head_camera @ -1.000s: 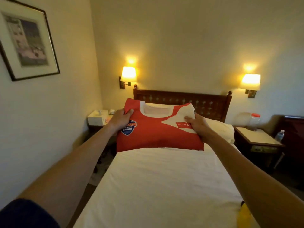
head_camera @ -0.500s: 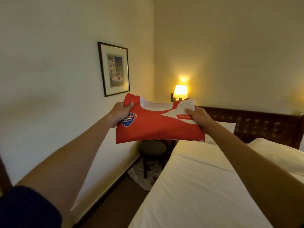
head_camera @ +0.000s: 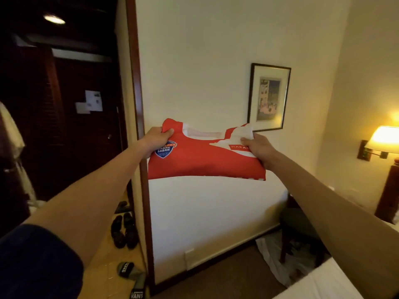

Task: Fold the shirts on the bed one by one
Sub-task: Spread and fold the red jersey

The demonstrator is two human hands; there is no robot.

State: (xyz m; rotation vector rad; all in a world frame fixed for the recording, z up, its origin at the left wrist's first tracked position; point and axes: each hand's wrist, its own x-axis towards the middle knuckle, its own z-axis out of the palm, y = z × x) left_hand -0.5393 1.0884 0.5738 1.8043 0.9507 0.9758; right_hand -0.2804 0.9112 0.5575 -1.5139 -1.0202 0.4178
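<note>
Folded red shirt (head_camera: 205, 160) carried level
Left hand (head_camera: 155, 140) and right hand (head_camera: 258, 148) pinch its upper corners, left of the framed picture (head_camera: 268, 97), likely to keep the fold intact.

A folded red shirt (head_camera: 200, 156) with white neckline and shoulder panel, blue shield badge on its chest, is held up flat in the air, collar uppermost, just below and left of the framed picture (head_camera: 268, 97).
</note>
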